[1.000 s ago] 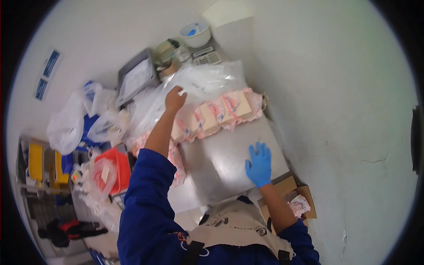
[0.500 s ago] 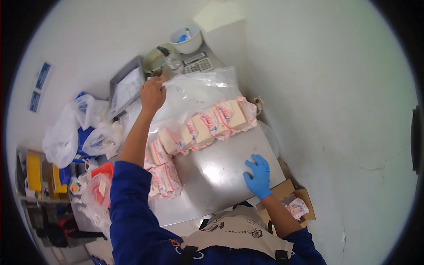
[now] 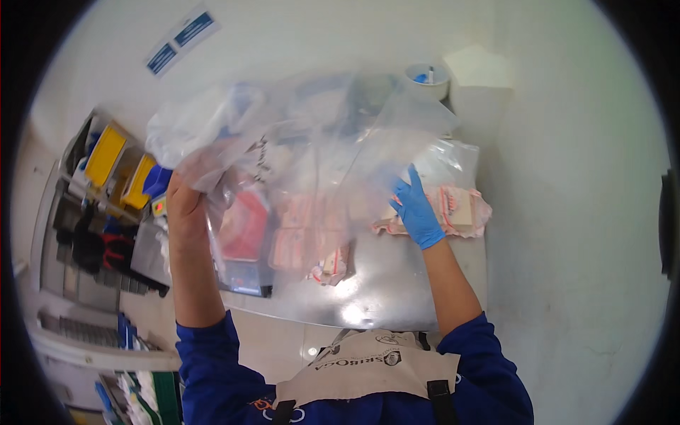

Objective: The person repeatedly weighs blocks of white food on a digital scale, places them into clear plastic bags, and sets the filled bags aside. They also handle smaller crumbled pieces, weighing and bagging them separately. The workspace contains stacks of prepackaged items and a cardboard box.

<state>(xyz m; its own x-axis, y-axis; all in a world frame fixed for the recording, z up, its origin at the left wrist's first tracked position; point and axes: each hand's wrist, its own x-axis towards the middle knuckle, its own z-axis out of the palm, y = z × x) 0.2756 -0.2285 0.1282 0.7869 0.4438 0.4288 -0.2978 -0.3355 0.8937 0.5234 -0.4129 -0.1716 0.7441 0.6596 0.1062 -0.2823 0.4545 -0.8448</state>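
A large clear plastic bag [image 3: 319, 152] hangs raised over the table, smeared by motion. My bare left hand [image 3: 190, 195] grips its left side, the fingers partly veiled by the plastic. My right hand [image 3: 419, 216], in a blue glove, is at the bag's right edge with fingers stretched and apart; whether they touch the plastic I cannot tell. Beneath and beside that hand lies a row of pale blocks in pink-and-white wrappers [image 3: 464, 211]. More wrapped blocks [image 3: 331, 265] show to the left, mostly behind the bag.
The metal table [image 3: 386, 297] stands before me, with flat clear plastic [image 3: 453, 159] on it. A white bowl [image 3: 429, 81] sits at the back. Through the bag shows a red container [image 3: 244, 223]. Yellow bins [image 3: 106, 152] and another person [image 3: 106, 248] are far left.
My left hand has lifted the clear bag and drawn it leftward and nearer. My right hand has left the bare tabletop and moved up to the bag's right edge. The view has turned left.
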